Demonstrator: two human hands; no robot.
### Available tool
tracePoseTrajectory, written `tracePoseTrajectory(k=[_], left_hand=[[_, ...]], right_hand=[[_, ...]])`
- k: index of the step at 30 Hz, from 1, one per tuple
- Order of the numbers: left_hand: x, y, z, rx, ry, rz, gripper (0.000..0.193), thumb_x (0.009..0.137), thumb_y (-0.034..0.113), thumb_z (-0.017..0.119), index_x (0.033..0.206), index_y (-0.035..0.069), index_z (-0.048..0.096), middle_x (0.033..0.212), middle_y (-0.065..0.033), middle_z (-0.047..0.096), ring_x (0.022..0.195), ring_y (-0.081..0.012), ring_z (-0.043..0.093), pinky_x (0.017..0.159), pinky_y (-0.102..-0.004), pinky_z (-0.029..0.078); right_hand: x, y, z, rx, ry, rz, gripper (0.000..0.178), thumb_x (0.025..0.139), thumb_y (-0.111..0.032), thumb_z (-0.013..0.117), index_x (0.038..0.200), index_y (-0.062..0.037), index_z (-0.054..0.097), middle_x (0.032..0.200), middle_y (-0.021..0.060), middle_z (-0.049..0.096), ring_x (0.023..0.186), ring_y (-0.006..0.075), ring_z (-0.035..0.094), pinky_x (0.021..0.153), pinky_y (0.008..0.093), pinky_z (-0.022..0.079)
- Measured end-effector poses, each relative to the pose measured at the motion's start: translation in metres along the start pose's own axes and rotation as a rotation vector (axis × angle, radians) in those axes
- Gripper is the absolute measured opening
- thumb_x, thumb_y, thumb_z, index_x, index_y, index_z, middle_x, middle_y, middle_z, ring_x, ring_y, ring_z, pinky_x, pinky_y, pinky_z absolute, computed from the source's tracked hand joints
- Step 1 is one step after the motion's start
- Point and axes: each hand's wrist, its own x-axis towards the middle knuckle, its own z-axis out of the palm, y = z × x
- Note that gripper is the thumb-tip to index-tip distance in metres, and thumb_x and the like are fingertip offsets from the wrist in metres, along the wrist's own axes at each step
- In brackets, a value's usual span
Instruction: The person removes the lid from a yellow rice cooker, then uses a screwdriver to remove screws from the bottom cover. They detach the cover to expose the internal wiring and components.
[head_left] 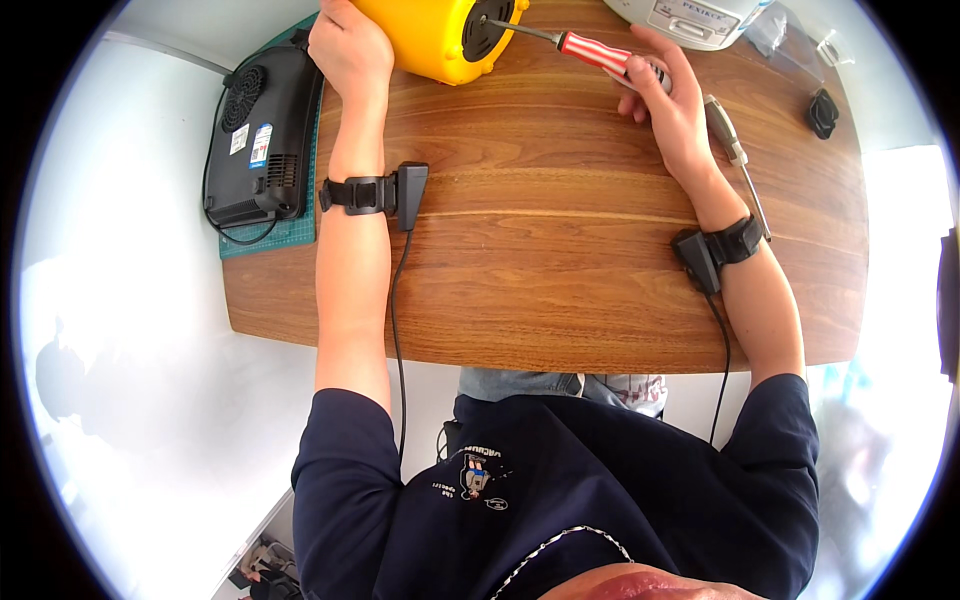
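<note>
A yellow rounded appliance [415,38] lies on its side at the far edge of the view, its black round base [485,38] facing right. My left hand [352,48] is closed against its left end; the fingertips are partly cut off by the frame's top edge. In my right hand [672,105] is a screwdriver [595,50] with a red-and-white striped handle, held by thumb and fingers near the handle's end. Its shaft points left, and the tip meets the middle of the black base.
A second screwdriver [728,132] with a grey handle lies beside my right wrist. A black appliance [262,135] rests on a green cutting mat [305,232] at left. A white appliance [690,22], a clear plastic bag [768,35] and a small black object [822,113] are at far right.
</note>
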Motion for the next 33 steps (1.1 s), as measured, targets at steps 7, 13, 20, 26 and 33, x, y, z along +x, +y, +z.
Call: tracePoseTrajectory(k=[7,13,20,26,33], left_hand=[[0.0,0.001,0.0,0.031,-0.002,0.004,0.046,0.108,0.027,0.038,0.109,-0.007,0.067,0.096,-0.0279,0.072,0.09,-0.0433,0.069,0.079,-0.0453,0.051],[0.0,0.002,0.0,0.032,0.008,0.033,0.045,0.107,0.027,0.037,0.109,-0.007,0.068,0.097,-0.0277,0.072,0.092,-0.0442,0.069,0.079,-0.0458,0.051],[0.0,0.002,0.002,0.0,0.002,0.039,0.045,0.108,0.027,0.038,0.109,-0.007,0.068,0.096,-0.0264,0.073,0.09,-0.042,0.069,0.079,-0.0448,0.051],[-0.002,0.004,-0.001,-0.003,-0.004,0.003,0.046,0.109,0.029,0.038,0.112,-0.006,0.069,0.099,-0.0246,0.074,0.093,-0.0408,0.07,0.08,-0.044,0.051],[-0.002,0.007,0.002,-0.018,-0.005,-0.003,0.045,0.109,0.028,0.038,0.112,-0.006,0.069,0.1,-0.0252,0.074,0.093,-0.0406,0.07,0.081,-0.0436,0.051]], right_hand=[[0.0,0.001,0.009,0.006,0.022,-0.085,0.053,0.104,-0.023,0.063,0.151,-0.0052,0.047,0.107,0.0049,0.066,0.082,0.0088,0.06,0.073,0.0246,0.048],[-0.002,0.004,0.002,0.007,0.002,-0.056,0.063,0.095,-0.017,0.077,0.15,-0.006,0.048,0.107,0.0049,0.067,0.085,0.0095,0.062,0.075,0.0239,0.049],[0.003,0.002,0.009,0.012,0.069,-0.232,0.064,0.095,-0.02,0.077,0.151,-0.0068,0.048,0.103,0.0047,0.07,0.088,0.0094,0.063,0.077,0.0235,0.051],[0.001,0.003,-0.001,0.093,0.008,0.022,0.06,0.098,-0.019,0.074,0.151,-0.0056,0.047,0.118,0.0076,0.067,0.098,0.0103,0.063,0.089,0.0259,0.052],[0.001,0.002,0.01,0.013,0.059,-0.214,0.054,0.102,-0.019,0.068,0.149,-0.0031,0.048,0.116,0.0085,0.067,0.091,0.0112,0.065,0.086,0.0269,0.055]])
